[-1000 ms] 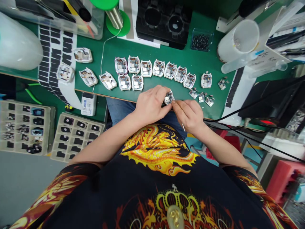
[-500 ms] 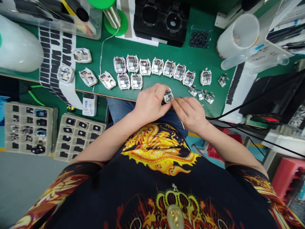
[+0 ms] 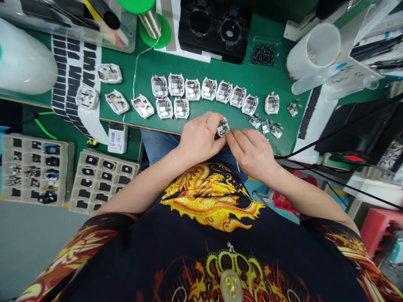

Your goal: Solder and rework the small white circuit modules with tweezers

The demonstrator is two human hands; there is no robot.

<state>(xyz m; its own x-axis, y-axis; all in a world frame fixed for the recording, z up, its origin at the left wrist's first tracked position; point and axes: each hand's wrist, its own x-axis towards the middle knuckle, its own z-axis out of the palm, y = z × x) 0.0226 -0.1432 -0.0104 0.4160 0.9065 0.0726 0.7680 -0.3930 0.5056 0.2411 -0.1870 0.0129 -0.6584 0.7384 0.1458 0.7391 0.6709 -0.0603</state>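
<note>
My left hand (image 3: 201, 136) is closed around a small white smartwatch case (image 3: 222, 127) with a circuit board showing inside, held at the bench's front edge. Pinched in my right hand (image 3: 252, 151) is a thin pale stick-like tool (image 3: 238, 167); its lower end pokes out below the palm. The right fingertips meet the near side of the case and hide the tool's other end. Just beyond my hands stand several open white watch cases with boards (image 3: 193, 89). Loose small circuit boards (image 3: 266, 126) lie to the right, beside a single watch case (image 3: 272, 104).
A solder wire spool (image 3: 151, 25), a black fixture (image 3: 215, 29) and a clear tray of tiny black parts (image 3: 265, 51) stand at the back. A white cup (image 3: 315, 50) is at right. Compartment trays (image 3: 103, 182) sit lower left. Black cables (image 3: 302, 147) cross the right side.
My right hand has shifted slightly, and the tool's lower end has swung a little left. The left hand keeps its hold on the case. The view has moved slightly.
</note>
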